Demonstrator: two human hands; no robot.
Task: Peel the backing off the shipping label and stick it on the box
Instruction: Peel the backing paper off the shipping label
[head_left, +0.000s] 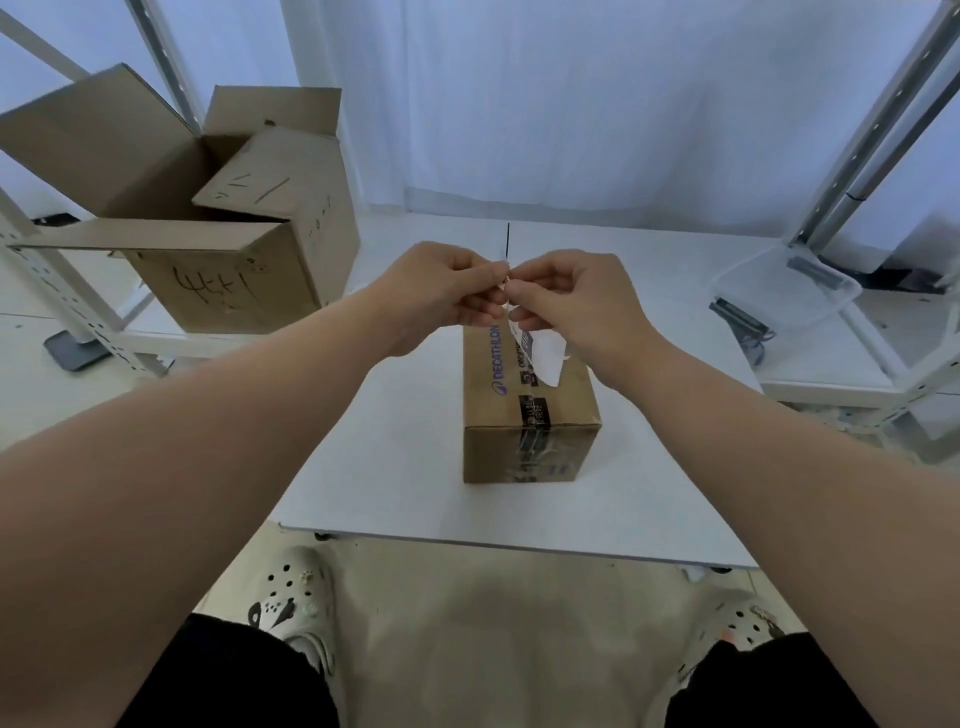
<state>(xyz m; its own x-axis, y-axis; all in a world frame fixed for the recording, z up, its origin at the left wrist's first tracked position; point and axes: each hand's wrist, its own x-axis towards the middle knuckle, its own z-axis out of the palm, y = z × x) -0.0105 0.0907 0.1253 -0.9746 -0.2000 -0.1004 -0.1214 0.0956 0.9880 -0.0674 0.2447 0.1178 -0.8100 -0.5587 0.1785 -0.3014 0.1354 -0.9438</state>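
Label (540, 358) pinched at its top edge, we are holding it up just above the centre of the frame with both hands. Our left hand (441, 291) is curling its fingers and gripping the sheet's upper edge between thumb and forefinger. Our right hand (569, 304) is doing the same from the other side, so the fingertips of the two hands are nearly touching. The white sheet is hanging down below our fingers, and a narrow strip with dark print is showing along its left edge; we are not able to tell which layer is the backing or how far the two are parted. Directly under it the box (530, 452) is sitting closed on the white table (384, 441), at the centre of the frame, with its short end facing us. The label's lower corner is overlapping the box's top in the picture, though we cannot tell whether it is touching. Blue lettering is running along the left side of the top, and dark printed tape (535, 415) is running down the middle seam and over the near face. In the upper left an open carton (234, 260) with handwriting on its side is standing by a white perforated rack (62, 296). At the right edge a clear plastic tray (784, 291) is resting beside metal uprights (883, 130). A pale curtain (571, 104) is hanging behind the table. At the bottom our pale clogs (291, 597) are showing on the floor.
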